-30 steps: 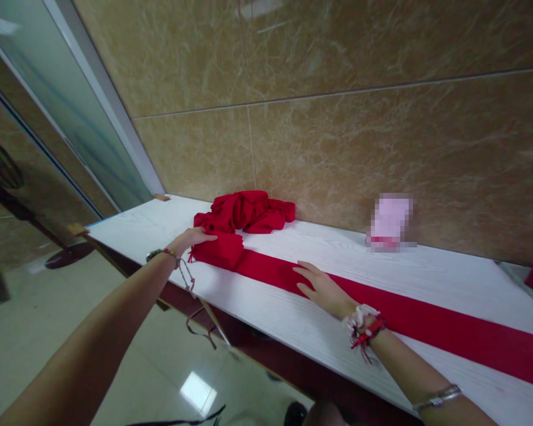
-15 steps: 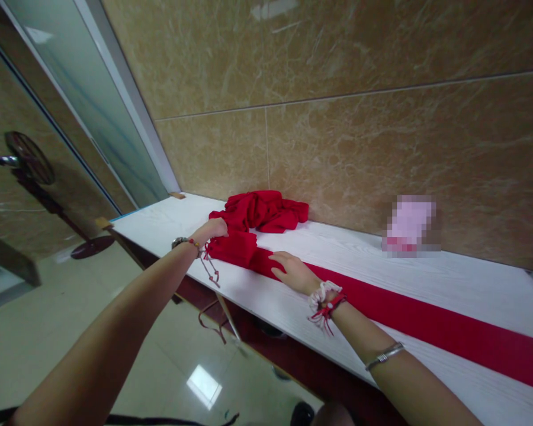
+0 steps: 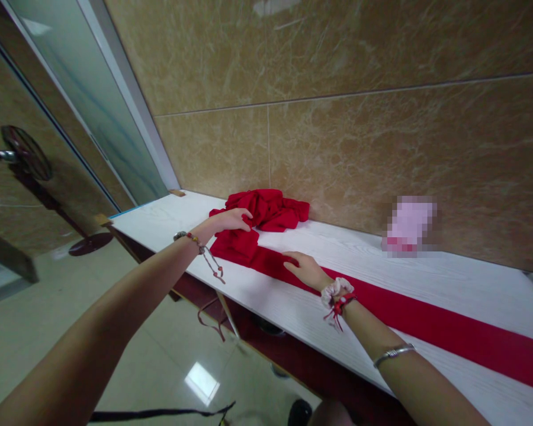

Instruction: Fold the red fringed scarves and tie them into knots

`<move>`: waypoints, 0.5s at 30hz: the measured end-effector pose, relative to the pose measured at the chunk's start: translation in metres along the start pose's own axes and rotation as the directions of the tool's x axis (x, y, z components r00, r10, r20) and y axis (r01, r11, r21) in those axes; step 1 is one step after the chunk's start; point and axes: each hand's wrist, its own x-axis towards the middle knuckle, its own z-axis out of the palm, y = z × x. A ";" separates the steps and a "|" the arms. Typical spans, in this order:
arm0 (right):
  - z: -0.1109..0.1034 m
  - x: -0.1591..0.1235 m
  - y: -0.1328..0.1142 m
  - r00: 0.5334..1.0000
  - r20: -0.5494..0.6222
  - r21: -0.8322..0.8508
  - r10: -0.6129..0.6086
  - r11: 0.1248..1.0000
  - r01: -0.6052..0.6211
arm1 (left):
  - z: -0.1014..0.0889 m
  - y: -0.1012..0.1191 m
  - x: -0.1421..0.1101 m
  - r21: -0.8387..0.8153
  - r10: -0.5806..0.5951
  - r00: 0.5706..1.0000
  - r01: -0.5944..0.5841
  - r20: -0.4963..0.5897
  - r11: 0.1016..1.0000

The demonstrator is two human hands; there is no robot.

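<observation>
A long red cloth strip (image 3: 426, 316) lies flat along the white table (image 3: 364, 245), its left end doubled over in a folded layer. Behind that end is a crumpled heap of the same red cloth (image 3: 270, 207) against the wall. My left hand (image 3: 234, 220) is over the front of the heap, above the folded end, with fingers loosely curved and apart; it does not grip the cloth. On the flat strip, just right of the fold, my right hand (image 3: 306, 269) rests palm down with its fingers stretched out. Both wrists carry bracelets.
A tiled wall (image 3: 359, 130) runs along the table's back edge. A blurred pink item (image 3: 409, 225) stands against it at the right. Off the table's left end stands a pedestal fan (image 3: 26, 154) near a glass door (image 3: 119, 100). A brown ribbon (image 3: 211, 322) hangs below the table's front.
My left hand has moved right and slightly up from the cloth's left edge, its fingers now showing. My right hand has slid a little to the right along the strip.
</observation>
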 end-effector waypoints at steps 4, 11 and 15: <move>-0.003 0.002 -0.010 0.962 0.012 0.438 0.273 0.863 -0.251 | 0.012 0.036 -0.004 -0.268 0.036 0.996 -0.014 0.079 0.963; 0.001 0.007 -0.009 0.902 -0.048 0.510 0.429 0.787 -0.347 | 0.030 0.038 0.004 -0.094 0.005 0.998 0.001 0.065 0.996; 0.014 0.024 0.013 0.952 -0.119 0.158 0.282 0.952 -0.262 | 0.015 -0.005 0.010 0.038 -0.102 0.992 0.106 -0.079 0.994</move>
